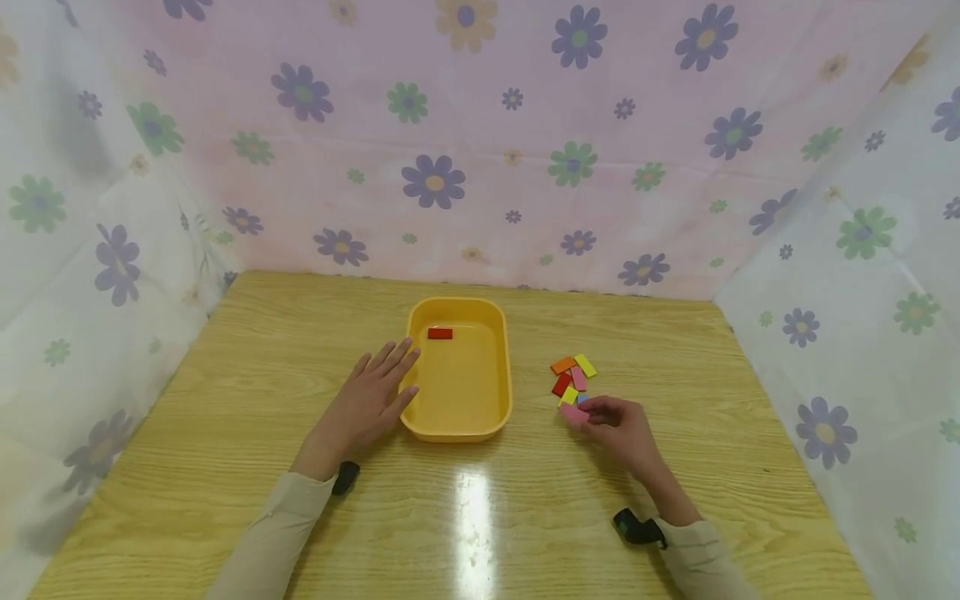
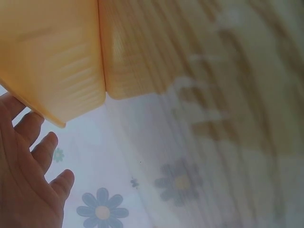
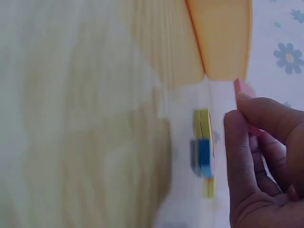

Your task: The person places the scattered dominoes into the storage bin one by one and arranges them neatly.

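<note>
Between thumb and fingers my right hand (image 1: pixel 621 429) pinches a pink block (image 1: pixel 574 413), a flat rectangle, held close over the near end of a small group of blocks. In the right wrist view the pink block (image 3: pixel 241 90) stands above the table. A blue block (image 3: pixel 204 154) and a yellow block (image 3: pixel 205 122) lie below that hand. My left hand (image 1: pixel 369 398) has its fingers spread and touches the left rim of a yellow plastic tub (image 1: pixel 501 417). Inside the tub, near its far wall, lies a red block (image 1: pixel 440 333).
Beyond the right hand lie an orange block (image 1: pixel 563 365), a yellow block (image 1: pixel 586 365), another pink block (image 1: pixel 578 378) and a red block (image 1: pixel 562 384). The wooden table (image 1: pixel 300 333) is bordered by flower-print cloth (image 1: pixel 480 125) at the back and both sides.
</note>
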Motion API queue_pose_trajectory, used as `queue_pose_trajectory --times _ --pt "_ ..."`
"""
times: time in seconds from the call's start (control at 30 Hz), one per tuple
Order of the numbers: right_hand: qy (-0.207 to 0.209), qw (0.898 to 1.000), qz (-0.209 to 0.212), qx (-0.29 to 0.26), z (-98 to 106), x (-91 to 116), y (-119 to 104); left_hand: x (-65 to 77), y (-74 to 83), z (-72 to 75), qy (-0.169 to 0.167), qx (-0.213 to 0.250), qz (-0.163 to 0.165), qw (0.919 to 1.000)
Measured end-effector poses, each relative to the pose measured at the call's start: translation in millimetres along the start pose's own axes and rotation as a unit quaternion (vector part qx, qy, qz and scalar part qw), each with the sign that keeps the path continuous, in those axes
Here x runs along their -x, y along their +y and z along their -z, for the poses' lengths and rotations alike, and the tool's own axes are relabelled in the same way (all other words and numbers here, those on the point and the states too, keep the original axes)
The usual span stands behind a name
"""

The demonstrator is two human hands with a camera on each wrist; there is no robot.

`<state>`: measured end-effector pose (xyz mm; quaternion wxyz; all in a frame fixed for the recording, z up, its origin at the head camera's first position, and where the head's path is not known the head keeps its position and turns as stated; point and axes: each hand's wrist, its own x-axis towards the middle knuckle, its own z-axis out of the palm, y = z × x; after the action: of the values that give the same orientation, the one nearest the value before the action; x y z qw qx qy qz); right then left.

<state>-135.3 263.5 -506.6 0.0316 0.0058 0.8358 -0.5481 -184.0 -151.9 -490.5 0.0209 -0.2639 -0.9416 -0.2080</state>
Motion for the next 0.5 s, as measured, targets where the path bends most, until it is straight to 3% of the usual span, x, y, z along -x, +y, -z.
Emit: queue_pose_trajectory --times 0.27,0.5 --pt "0.009 0.997 -0.031 -0.068 -14 2 2 0.5 -1.4 -0.6 0.0 0.003 0.0 1.0" --pt "0.029 0.986 -0.065 -0.153 -26 2 -6 -0.1 -2.5 0.4 -0.011 0.002 0.01 0.9999"
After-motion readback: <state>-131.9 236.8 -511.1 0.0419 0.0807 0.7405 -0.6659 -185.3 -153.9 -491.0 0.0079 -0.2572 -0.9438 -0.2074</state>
